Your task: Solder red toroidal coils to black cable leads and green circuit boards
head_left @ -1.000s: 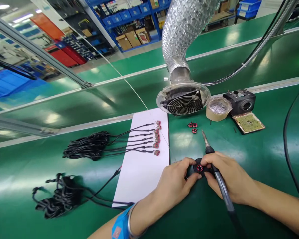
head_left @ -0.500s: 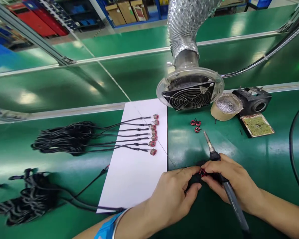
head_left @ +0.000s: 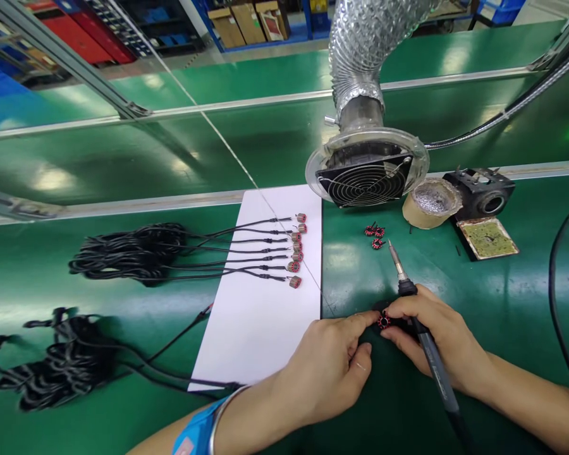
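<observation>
My right hand (head_left: 448, 341) is closed around a soldering iron (head_left: 431, 357), whose bare tip points up and away. Its thumb and index finger also pinch a small red-and-black motor stator (head_left: 384, 321) over a dark piece I cannot make out. My left hand (head_left: 329, 363) reaches in from the left, its index fingertip touching the stator's side. A thin solder wire (head_left: 320, 292) runs down to this hand, and a short shiny end shows by the thumb. Several similar loose stators (head_left: 377, 232) lie beyond the iron's tip.
White board (head_left: 260, 328) bears a row of stators (head_left: 294, 266) beside cable ends. Black cable bundles (head_left: 128, 253) lie at left. A fume extractor (head_left: 367, 170) hangs overhead. Behind my right hand stand a solder-filled tub (head_left: 422, 212), an iron stand (head_left: 483, 189) and a sponge tray (head_left: 488, 239).
The stator has turned, so its round face and centre hole show more openly. My left thumb has drawn back slightly from it. The whole view has shifted a little.
</observation>
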{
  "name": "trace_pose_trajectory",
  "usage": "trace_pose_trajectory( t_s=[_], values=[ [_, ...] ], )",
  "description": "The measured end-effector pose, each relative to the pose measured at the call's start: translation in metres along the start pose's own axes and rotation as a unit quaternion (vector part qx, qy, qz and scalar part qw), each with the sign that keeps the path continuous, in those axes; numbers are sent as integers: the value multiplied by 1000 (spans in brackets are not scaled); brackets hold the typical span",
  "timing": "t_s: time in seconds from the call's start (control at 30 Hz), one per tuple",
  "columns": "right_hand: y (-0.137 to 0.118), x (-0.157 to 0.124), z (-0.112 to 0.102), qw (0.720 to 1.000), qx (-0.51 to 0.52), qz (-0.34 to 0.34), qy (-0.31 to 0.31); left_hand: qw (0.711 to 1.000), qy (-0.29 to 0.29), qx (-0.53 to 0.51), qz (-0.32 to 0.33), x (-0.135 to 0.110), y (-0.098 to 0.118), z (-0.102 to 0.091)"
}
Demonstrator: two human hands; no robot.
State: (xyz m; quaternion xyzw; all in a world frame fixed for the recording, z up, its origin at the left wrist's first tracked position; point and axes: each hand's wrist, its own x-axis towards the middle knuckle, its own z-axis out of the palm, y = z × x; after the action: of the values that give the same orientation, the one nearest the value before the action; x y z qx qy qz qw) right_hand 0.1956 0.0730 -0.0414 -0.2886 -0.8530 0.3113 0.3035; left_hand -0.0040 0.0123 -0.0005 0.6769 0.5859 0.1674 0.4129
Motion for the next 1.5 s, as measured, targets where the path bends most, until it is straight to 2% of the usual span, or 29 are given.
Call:
trace_pose_trajectory(
  t_s=[0.2, 0.37, 0.53, 0.7, 0.93, 1.03, 1.17, 1.23, 1.37, 1.5],
  values=[
    [-2, 2, 1, 1000, -13, 8, 2, 998, -33, -43, 16, 10, 5, -8],
    [-4, 5, -12, 1000, -3, 12, -1, 997, 20, -61, -37, 14, 6, -13],
    [-3, 8, -14, 998, 33, 32, 31, 996, 15, -75, -44, 19, 11, -11],
    [-3, 12, -10, 997, 8, -32, 64, 997, 37, -55, -35, 21, 11, -6],
    [-5, 18, -15, 987, -53, -147, 30, 998, 34, -50, 21, 22, 2, -6],
    [-4, 18, -18, 971, -133, -197, 1, 997, 27, -70, 29, 22, 1, -6],
    [-2, 21, -21, 942, -216, -257, -4, 997, 29, -68, -2, 19, 3, -4],
    [-2, 22, -23, 950, -201, -240, -5, 998, 17, -66, -16, 16, 4, -2],
    [-5, 18, -23, 982, -77, -168, 40, 995, -15, -89, -46, 12, 4, 2],
    [-11, 13, -18, 990, -31, -129, 49, 988, -29, -141, -62, 11, 2, 4]
  ],
)
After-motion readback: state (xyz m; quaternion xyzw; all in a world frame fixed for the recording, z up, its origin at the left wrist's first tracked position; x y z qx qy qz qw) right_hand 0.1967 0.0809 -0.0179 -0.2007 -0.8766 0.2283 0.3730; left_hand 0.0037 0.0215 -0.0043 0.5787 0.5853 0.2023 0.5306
